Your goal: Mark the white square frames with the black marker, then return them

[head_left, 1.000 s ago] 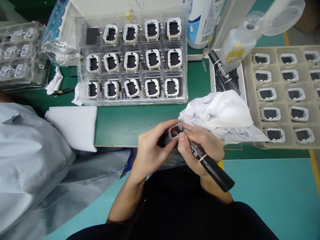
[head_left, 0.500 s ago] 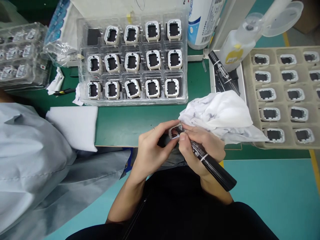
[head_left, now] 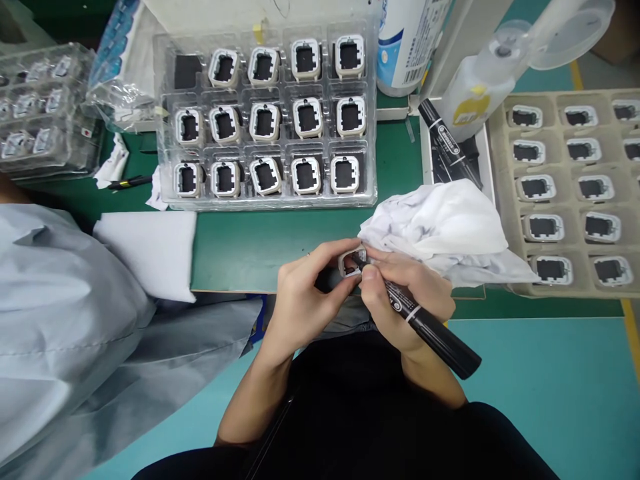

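Between the thumb and fingers of my left hand [head_left: 306, 293] is a small white watch-case frame [head_left: 345, 265], held over the table's near edge. My right hand [head_left: 405, 290] grips a black marker pen [head_left: 434, 332], its thick end slanting down to the right. The pen's tip end meets the frame's inner side; my fingers partly hide the exact contact. Just beyond my right hand lies a crumpled white cloth [head_left: 440, 223]. A clear plastic tray [head_left: 270, 202] of similar white frames stands farther back.
At the right is a beige tray [head_left: 510, 253] with several frames. Another marker [head_left: 443, 133] rests in a white box near a squeeze bottle [head_left: 473, 100]. A large white bottle [head_left: 400, 47] stands behind. To the left are a folded white cloth [head_left: 160, 253] and a person's grey-blue sleeve [head_left: 60, 300].
The marker's back end has swung slightly to the right and up with my right hand. My left hand keeps its hold on the frame, and the view has shifted a little.
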### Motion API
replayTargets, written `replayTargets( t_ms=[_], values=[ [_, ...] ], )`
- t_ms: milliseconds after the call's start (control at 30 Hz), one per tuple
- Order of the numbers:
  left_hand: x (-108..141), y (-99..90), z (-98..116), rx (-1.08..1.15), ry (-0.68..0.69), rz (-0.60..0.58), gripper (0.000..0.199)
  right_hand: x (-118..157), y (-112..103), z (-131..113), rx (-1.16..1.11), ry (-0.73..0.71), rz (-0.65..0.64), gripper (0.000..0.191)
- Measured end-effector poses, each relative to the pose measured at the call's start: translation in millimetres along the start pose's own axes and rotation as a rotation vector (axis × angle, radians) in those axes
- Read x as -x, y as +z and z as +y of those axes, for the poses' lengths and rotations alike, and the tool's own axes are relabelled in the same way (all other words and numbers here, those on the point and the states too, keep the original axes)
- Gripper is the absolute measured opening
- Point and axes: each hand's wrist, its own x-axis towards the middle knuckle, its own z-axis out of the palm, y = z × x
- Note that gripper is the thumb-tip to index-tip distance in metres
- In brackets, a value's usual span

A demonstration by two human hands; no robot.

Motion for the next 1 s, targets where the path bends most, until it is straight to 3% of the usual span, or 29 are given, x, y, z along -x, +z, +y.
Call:
replayTargets(
  t_ms=[533,833,1000],
  values=[
    [-1,0.7,2,0.005,-0.001,0.011,0.047,1,0,1,0.016,-0.038,-0.028,0.021],
    [-9,-5.6,5,0.281,-0.185,-0.044,0.051,1,1,-1,-0.113,0.033,0.028,0.018],
    [-12,-8.5,5,0.381,-0.208,-0.075,0.051,2,2,-1,-0.178,0.039,0.071,0.018]
  ],
)
